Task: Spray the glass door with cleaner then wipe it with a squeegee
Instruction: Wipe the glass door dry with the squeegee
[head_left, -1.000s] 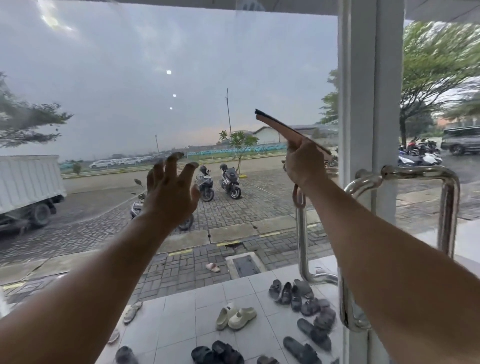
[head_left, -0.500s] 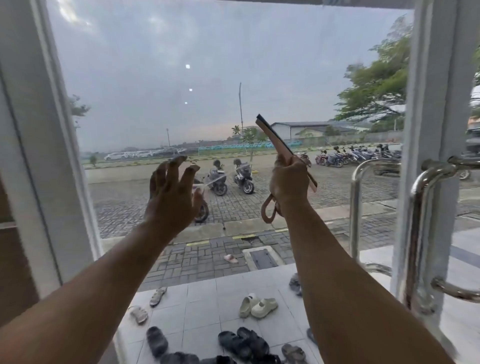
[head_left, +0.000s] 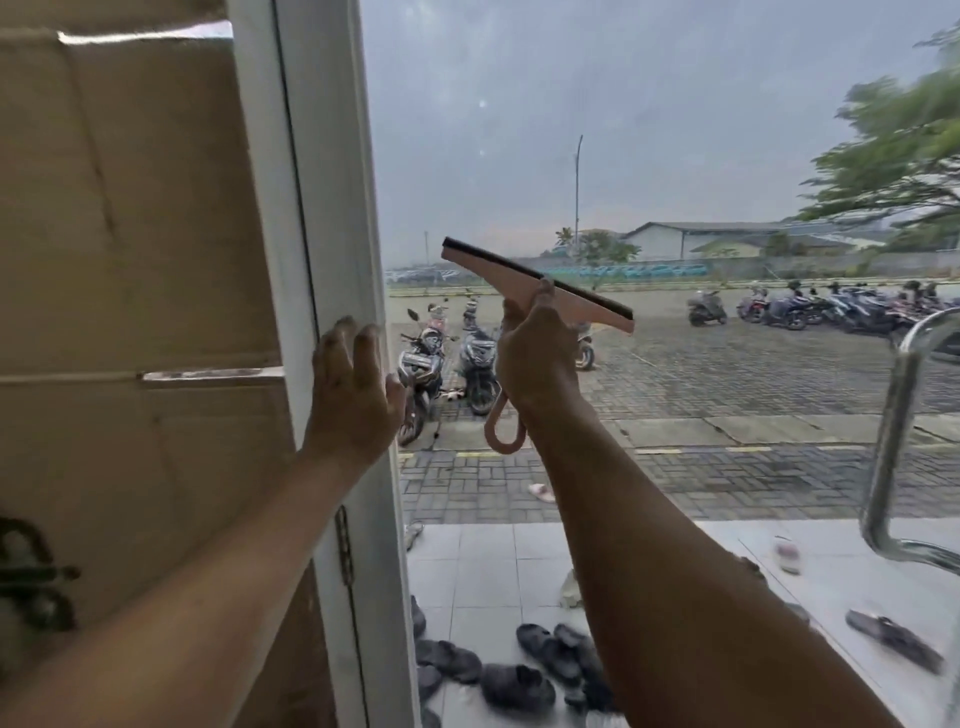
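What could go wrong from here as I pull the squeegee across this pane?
1. The squeegee sits tilted in the right hand, its left end higher. An uneven blade may leave streaks on the glass door.
2. The left hand rests on the white frame right at the glass edge, so its fingers could smudge the pane.
3. The metal door handle on the right may block a full sideways stroke.

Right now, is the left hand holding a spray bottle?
No, the left hand lies with straight fingers against the white door frame and holds nothing; only the right hand grips a tool, the pink squeegee.
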